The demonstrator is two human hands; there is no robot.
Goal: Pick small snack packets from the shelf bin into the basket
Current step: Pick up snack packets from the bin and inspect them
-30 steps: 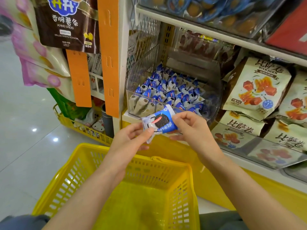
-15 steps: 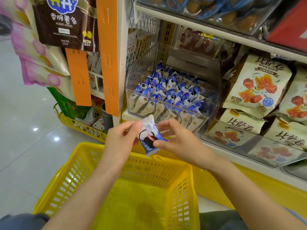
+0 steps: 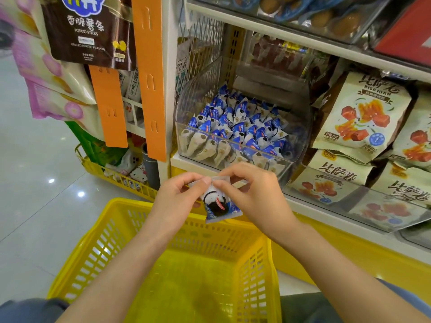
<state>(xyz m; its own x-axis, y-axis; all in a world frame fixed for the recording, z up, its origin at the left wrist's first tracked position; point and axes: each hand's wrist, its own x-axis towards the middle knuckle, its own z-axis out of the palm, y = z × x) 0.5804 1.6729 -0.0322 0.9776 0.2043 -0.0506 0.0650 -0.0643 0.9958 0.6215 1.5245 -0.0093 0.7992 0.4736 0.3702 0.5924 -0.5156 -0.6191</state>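
A small blue and white snack packet (image 3: 218, 205) with a dark biscuit picture hangs upright between my hands, just above the far rim of the yellow basket (image 3: 98, 248). My left hand (image 3: 179, 198) pinches the packet's top seam from the left. The same seam is pinched from the right by my right hand (image 3: 253, 194). Behind them, a clear plastic shelf bin (image 3: 300, 145) holds several more of the same packets (image 3: 235, 127).
Large cream snack bags (image 3: 359, 115) fill the shelf to the right of the bin. Orange hanging strips (image 3: 149, 73) and a dark potato-stick bag (image 3: 88, 29) hang at the left. A second yellow basket (image 3: 116, 178) stands on the floor by the shelf post.
The packet has turned from lying sideways to hanging upright and has come down toward the basket. Both hands now pinch its top edge.
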